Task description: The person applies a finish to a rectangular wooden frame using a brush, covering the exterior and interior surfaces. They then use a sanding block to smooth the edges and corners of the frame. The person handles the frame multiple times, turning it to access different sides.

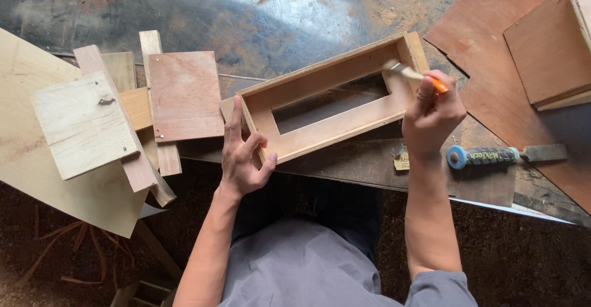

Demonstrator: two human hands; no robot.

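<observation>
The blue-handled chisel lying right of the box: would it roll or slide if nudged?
The chisel would probably roll a little, since its handle looks round, though the flat blade should stop it. It likely feels stiff and fairly heavy for its size, being metal-bladed.

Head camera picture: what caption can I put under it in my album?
Right hand brushes the wooden frame with a small brush while the left hand steadies it.

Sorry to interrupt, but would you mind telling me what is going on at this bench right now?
A person is working on a shallow wooden box frame with a rectangular opening in its base. The left hand braces the frame's near left corner, while the right hand holds a small orange-handled brush with its bristles at the frame's far right inner corner. A blue-handled chisel lies to the right, and nailed wood offcuts sit to the left.
</observation>
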